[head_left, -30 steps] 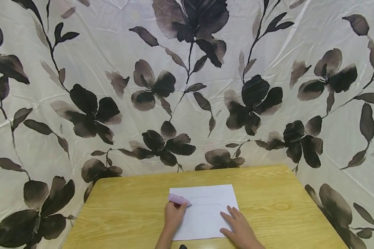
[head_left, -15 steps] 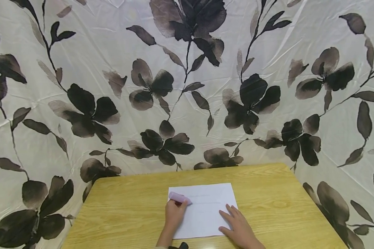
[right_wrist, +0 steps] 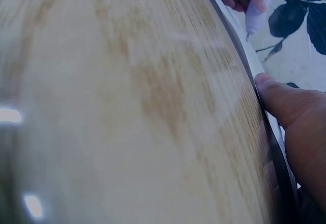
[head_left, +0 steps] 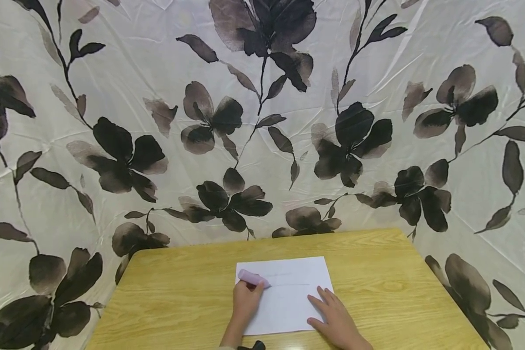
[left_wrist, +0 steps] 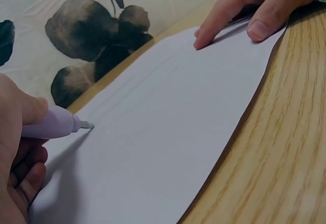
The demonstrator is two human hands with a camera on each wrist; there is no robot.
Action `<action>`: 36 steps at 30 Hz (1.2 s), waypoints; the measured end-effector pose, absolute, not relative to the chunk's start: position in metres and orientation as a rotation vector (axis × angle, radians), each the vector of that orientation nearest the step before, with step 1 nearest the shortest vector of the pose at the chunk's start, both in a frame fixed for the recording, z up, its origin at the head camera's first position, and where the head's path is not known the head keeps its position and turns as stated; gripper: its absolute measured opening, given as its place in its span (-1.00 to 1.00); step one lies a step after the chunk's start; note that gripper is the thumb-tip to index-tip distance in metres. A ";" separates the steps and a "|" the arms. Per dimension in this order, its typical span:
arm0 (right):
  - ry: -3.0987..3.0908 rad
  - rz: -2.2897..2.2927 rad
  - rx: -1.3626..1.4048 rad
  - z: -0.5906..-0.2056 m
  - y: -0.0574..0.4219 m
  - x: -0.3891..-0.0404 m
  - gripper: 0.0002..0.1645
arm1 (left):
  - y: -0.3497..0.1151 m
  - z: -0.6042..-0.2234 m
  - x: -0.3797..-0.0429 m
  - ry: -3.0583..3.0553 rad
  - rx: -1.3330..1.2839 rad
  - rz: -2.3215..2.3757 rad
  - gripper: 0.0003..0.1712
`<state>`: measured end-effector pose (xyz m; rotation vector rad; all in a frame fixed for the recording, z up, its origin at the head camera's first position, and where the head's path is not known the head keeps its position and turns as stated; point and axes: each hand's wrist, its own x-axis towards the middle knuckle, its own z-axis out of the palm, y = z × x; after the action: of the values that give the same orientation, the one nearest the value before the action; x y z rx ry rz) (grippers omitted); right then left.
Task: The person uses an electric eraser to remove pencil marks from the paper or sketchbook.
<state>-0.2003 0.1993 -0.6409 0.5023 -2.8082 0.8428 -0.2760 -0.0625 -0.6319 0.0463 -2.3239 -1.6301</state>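
In the head view my left hand pinches a thick lilac correction pen between thumb and fingers. Its narrow metal tip touches, or nearly touches, the white paper near the left end of a faint line. Up close in the left wrist view, the pen slants down to the sheet, and a few pale lines run away from it. My right hand rests with spread fingers on the paper's right edge. In the right wrist view the right thumb presses the sheet's near edge.
The sheet lies on a yellow wood-grain table. A white cloth with dark flowers hangs behind the table and at both sides. A small black object shows at the bottom edge, by the left wrist.
The head view has shifted slightly. Both hands keep nearly the same places on the sheet, and the pen stays in the left hand with its tip at almost the same spot.
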 end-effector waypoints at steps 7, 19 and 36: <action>-3.022 0.843 0.519 -0.651 0.193 -0.198 -0.17 | -0.071 -0.643 -0.261 -2.354 0.159 -1.565 -0.78; -2.877 0.822 0.512 -0.647 0.199 -0.202 -0.26 | -0.063 -0.636 -0.275 -2.367 0.127 -1.571 -0.78; -2.835 0.785 0.499 -0.643 0.202 -0.204 -0.29 | -0.060 -0.632 -0.281 -2.331 0.153 -1.592 -0.77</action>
<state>-0.2036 0.2024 -0.6431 0.4987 -2.8348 0.7854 -0.2809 -0.0605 -0.6321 0.1529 -2.3314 -1.5918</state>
